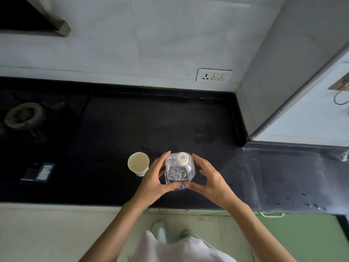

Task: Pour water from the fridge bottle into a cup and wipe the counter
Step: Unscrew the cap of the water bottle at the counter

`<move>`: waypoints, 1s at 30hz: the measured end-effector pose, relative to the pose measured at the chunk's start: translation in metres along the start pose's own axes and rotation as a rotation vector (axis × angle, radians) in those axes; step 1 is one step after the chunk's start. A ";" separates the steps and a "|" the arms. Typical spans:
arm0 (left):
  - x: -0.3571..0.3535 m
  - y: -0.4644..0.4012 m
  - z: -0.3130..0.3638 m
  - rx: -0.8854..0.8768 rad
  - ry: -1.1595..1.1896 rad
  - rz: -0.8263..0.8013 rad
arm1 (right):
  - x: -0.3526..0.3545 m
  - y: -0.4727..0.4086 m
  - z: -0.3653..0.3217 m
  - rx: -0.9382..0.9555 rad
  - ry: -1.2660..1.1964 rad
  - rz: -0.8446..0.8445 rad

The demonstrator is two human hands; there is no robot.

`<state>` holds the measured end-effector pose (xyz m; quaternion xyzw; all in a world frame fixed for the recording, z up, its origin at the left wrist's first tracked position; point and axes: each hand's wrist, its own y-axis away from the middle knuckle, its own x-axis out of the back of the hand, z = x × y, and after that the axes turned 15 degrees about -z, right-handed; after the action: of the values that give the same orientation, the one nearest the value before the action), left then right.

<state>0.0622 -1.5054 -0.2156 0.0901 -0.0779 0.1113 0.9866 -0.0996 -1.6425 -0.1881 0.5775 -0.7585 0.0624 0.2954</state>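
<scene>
A clear plastic water bottle (179,172) with a white cap (182,158) stands upright on the black counter (132,125), near its front edge. My left hand (153,178) curls around the bottle's left side, fingertips on its shoulder and thumb at the label low down. My right hand (209,178) is cupped beside the right side with fingers spread; a small gap shows between them and the bottle. A white paper cup (138,163) stands upright just left of my left hand and looks empty.
A gas burner (23,115) sits at the far left of the counter, with a dark flat packet (37,172) in front of it. Wet smudges (204,135) mark the counter behind the bottle. A wall socket (214,75) is behind, and a grey wall corner (264,91) rises at the right.
</scene>
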 end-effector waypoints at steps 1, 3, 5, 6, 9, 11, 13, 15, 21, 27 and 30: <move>-0.002 0.001 0.004 -0.006 -0.004 0.020 | 0.002 0.003 -0.005 0.000 0.041 0.026; -0.005 0.001 0.013 -0.031 -0.027 0.051 | 0.007 0.006 -0.017 0.027 0.110 0.109; -0.007 0.000 0.016 -0.057 -0.062 0.065 | 0.010 0.004 -0.032 0.081 0.197 0.204; -0.008 0.000 0.016 -0.055 -0.075 0.070 | 0.011 0.000 -0.040 0.105 0.247 0.244; -0.009 0.000 0.016 -0.037 -0.065 0.085 | 0.014 -0.016 -0.058 0.157 0.394 0.313; -0.008 0.000 0.017 -0.035 -0.036 0.089 | 0.017 -0.026 -0.063 0.189 0.495 0.340; -0.006 0.000 0.017 -0.027 -0.017 0.084 | 0.019 -0.034 -0.063 0.238 0.585 0.350; -0.003 -0.001 0.018 -0.021 -0.013 0.067 | 0.022 -0.038 -0.062 0.313 0.650 0.319; 0.000 -0.003 0.022 -0.031 -0.020 0.060 | 0.034 -0.041 -0.058 0.492 0.751 0.177; -0.003 -0.002 0.023 -0.034 -0.024 0.090 | 0.045 -0.051 -0.060 0.573 0.806 0.060; -0.003 -0.003 0.023 -0.034 -0.020 0.090 | 0.047 -0.053 -0.059 0.591 0.861 -0.008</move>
<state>0.0566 -1.5130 -0.1939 0.0706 -0.0937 0.1535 0.9812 -0.0364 -1.6741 -0.1287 0.5610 -0.5161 0.5045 0.4055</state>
